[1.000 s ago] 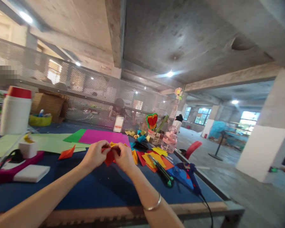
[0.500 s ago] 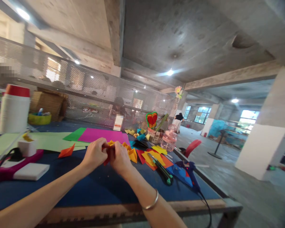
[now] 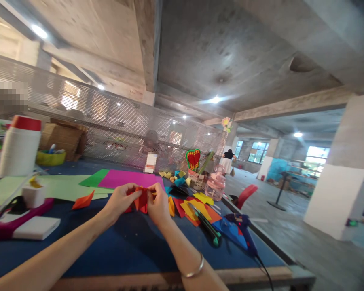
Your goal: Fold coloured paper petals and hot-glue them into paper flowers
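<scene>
Between both hands, above the blue table (image 3: 115, 250), is a folded piece of red-orange paper (image 3: 141, 201). My left hand (image 3: 123, 202) pinches its left side between thumb and fingers. On its right side, the fingertips of my right hand (image 3: 158, 203) are closed on it; a bangle (image 3: 195, 266) circles that wrist. Behind the right hand, folded yellow paper (image 3: 171, 206) is partly hidden. A folded orange paper piece (image 3: 83, 200) lies to the left. Right of my hands are loose yellow sheets (image 3: 197, 210) and a green-and-black utility knife (image 3: 206, 227).
A glue gun (image 3: 244, 230) with a trailing cord lies at the right edge. Behind it stands a pink bottle (image 3: 215, 184). Purple card (image 3: 124, 179) lies at the back. A power strip (image 3: 33, 216) and a white bottle (image 3: 20, 149) stand left. A person (image 3: 229, 161) is in the background.
The red-orange paper has turned up into clearer view as my hands shifted and their fingers spread a little apart around it. The camera view has tilted slightly upward.
</scene>
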A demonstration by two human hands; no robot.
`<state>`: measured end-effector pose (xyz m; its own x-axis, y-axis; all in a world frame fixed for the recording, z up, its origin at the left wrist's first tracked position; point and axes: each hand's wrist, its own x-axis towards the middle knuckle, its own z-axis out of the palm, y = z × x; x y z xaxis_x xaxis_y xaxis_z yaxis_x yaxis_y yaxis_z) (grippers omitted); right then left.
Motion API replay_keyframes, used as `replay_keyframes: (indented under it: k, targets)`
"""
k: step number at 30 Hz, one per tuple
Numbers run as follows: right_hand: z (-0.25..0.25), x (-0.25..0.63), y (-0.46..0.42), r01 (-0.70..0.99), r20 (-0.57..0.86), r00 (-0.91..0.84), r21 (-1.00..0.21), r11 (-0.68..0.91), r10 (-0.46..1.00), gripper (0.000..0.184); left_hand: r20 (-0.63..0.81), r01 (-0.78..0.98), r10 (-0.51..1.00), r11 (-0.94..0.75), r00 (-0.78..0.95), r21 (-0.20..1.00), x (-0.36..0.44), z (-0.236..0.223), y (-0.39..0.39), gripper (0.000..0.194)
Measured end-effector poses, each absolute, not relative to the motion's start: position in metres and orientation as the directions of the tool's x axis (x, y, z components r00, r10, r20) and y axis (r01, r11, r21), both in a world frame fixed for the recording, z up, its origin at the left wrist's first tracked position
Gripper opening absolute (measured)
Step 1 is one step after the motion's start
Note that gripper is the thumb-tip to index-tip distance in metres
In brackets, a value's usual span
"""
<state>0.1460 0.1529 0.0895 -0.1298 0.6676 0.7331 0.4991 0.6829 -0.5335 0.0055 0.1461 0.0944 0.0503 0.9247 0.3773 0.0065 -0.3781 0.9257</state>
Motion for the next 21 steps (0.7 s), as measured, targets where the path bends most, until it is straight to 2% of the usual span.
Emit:
replay_keyframes:
  k: [2,4,10,13,17,21]
  targets:
    - [0.0907,0.1461,0.1522,0.468,0.734,-0.145,-0.539,0.700,0.663,0.008,0.507,0.184,0.862,-0.499,0.008,0.847,0.0026,0.0929,0.1492,0.025]
    - [0.0925,0.1461,0.1513,0.431,0.724,-0.156,-0.562,0.706,0.672,0.008,0.572,0.311,0.821,-0.544,0.003,0.779,-0.0003,0.0910,0.1531,0.024]
    - [0.0986,0.1468,0.1516,0.360,0.644,-0.094,-0.689,0.629,0.760,0.024,0.607,0.456,0.794,-0.555,0.038,0.696,-0.0011,0.0910,0.1527,0.023]
    - [0.0997,0.1479,0.1523,0.333,0.642,-0.123,-0.692,0.641,0.757,0.019,0.620,0.514,0.783,-0.548,0.038,0.660,-0.0002,0.0922,0.1504,0.022]
    - [0.0998,0.1485,0.1507,0.343,0.679,-0.161,-0.642,0.686,0.716,0.012,0.624,0.547,0.781,-0.537,0.034,0.642,-0.0016,0.0922,0.1515,0.027]
    - [0.0989,0.1502,0.1491,0.441,0.753,-0.220,-0.490,0.752,0.620,0.014,0.625,0.567,0.780,-0.530,0.033,0.631,-0.0024,0.0907,0.1530,0.030]
